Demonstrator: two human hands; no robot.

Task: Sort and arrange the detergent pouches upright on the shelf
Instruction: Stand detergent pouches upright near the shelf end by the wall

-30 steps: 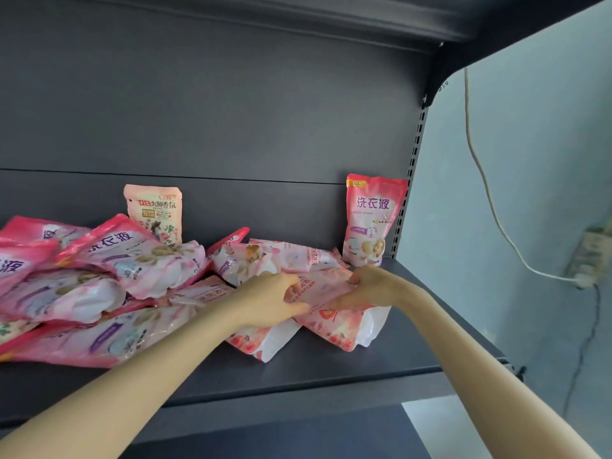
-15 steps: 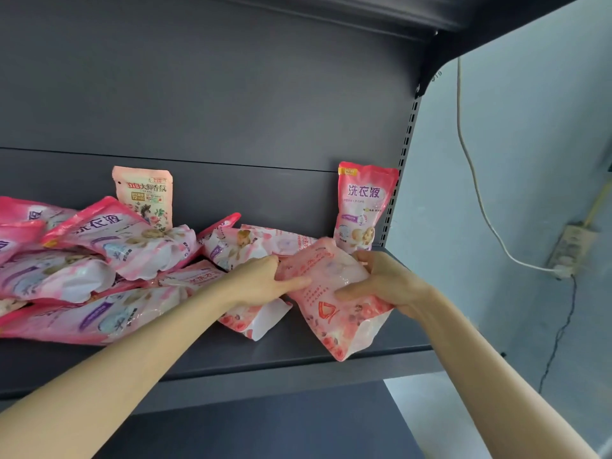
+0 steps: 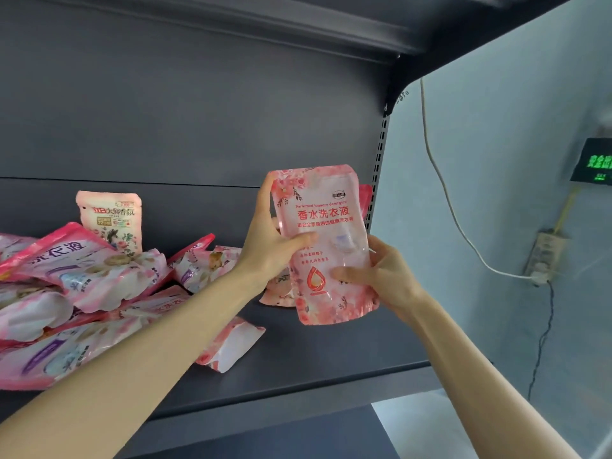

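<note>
Both hands, left hand (image 3: 270, 250) and right hand (image 3: 385, 276), grip glossy rectangular pouch (image 3: 326, 246).

"香水洗衣液" and "Perfumed laundry detergent" on held pouch (image 3: 323, 213), "洗衣液" on lying pouch (image 3: 66, 256)

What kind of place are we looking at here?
Likely a shop or stockroom: a dark metal shelf with a slotted upright, a heap of pink detergent pouches, and a green lit sign. Left hand and right hand hold one pouch.
</note>
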